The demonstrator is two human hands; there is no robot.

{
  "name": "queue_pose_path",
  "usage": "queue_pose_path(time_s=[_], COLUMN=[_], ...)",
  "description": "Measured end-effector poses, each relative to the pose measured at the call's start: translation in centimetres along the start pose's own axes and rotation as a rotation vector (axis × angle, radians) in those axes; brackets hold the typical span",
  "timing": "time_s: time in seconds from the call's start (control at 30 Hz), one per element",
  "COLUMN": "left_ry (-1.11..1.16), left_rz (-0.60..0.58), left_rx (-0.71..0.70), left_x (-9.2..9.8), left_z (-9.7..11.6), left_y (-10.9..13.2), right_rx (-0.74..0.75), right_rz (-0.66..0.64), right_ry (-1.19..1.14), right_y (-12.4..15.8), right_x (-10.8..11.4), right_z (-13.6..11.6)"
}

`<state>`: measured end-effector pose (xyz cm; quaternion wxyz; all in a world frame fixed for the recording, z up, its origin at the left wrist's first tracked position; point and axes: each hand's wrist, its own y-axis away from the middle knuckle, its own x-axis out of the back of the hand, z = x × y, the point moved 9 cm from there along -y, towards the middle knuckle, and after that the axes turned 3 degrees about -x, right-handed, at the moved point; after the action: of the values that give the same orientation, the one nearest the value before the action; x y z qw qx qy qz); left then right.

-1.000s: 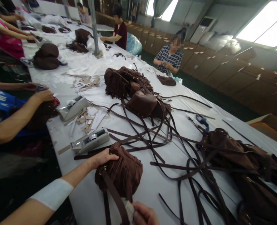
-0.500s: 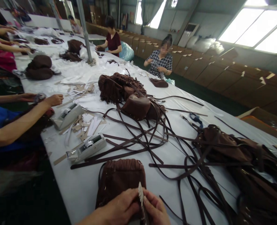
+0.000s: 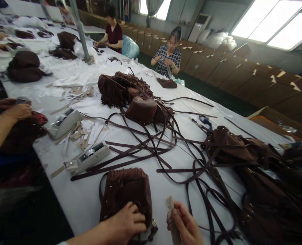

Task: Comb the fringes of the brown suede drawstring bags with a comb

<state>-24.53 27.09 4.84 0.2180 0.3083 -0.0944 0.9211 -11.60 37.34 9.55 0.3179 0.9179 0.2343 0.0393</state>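
Note:
A dark brown bag (image 3: 125, 180) with a gathered top lies on the white table in front of me. My left hand (image 3: 127, 219) rests on its lower part with curled fingers, gripping it there; the fingertips are partly hidden. To the right of the bag, my right hand (image 3: 185, 224) pinches a pale, crumpled strip (image 3: 170, 207) between thumb and fingers. A short strap end with a metal buckle (image 3: 154, 227) sticks out at the bag's lower right corner, between my hands.
Two tape dispensers (image 3: 89, 158) stand left, near scattered paper strips (image 3: 89, 134). Long brown straps (image 3: 163, 149) tangle across the middle. Brown bags are heaped centrally (image 3: 140, 110) and at right (image 3: 268, 190). A co-worker's hands (image 3: 18, 110) work at left; other people are farther back.
My right hand has moved right, away from the bag, with the pale strip. My left hand has let go of the strip and come down onto the bag.

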Motion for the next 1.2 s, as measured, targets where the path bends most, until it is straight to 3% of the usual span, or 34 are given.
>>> queue_pose_path(time_s=[0.07,0.13,0.2,0.27,0.33,0.4,0.47,0.53,0.7,0.87,0.93,1.0,1.2], left_ry=[0.140,0.302,0.383,0.442,0.679,1.131,1.548,1.776,1.895,1.978,1.964,1.991,2.008], left_rz=[0.033,0.152,0.423,0.836,1.097,1.040,0.875,0.811,0.846,0.694,0.708,0.671,0.588], left_rx=[-0.063,0.027,0.339,0.797,1.109,1.133,1.015,0.921,0.800,1.091,1.091,0.998,0.824], left_x=[-0.2,0.7,3.1,5.7,5.2,2.4,-0.2,-1.6,-1.9,-4.8,-4.8,-3.9,1.1], left_z=[2.4,1.9,-2.3,-7.7,-10.9,-12.2,-11.6,-10.4,-8.2,-5.7,-5.4,-5.1,-5.3], left_y=[0.7,2.5,6.0,12.4,17.2,17.0,14.7,13.0,10.5,9.3,8.6,7.3,4.8], right_rx=[-0.067,-0.140,-0.118,-0.017,0.117,0.259,0.381,0.459,0.494,0.510,0.487,0.471,0.466], right_rz=[0.117,0.251,0.332,0.311,0.237,0.158,0.105,0.092,0.137,0.335,0.397,0.397,0.113], right_ry=[0.078,0.109,0.165,0.272,0.421,0.583,0.750,0.936,1.150,1.149,1.131,1.067,0.464], right_y=[-1.8,-2.5,-2.3,-1.7,-1.4,-1.6,-2.2,-3.0,-4.0,-3.5,-3.5,-3.5,-2.1], right_x=[2.0,4.1,5.5,5.3,3.8,1.6,-0.7,-2.5,-3.9,-2.7,-2.3,-2.4,-6.2], right_z=[3.4,7.0,8.4,7.7,5.6,3.6,2.4,2.4,4.8,5.2,5.2,5.6,6.5])
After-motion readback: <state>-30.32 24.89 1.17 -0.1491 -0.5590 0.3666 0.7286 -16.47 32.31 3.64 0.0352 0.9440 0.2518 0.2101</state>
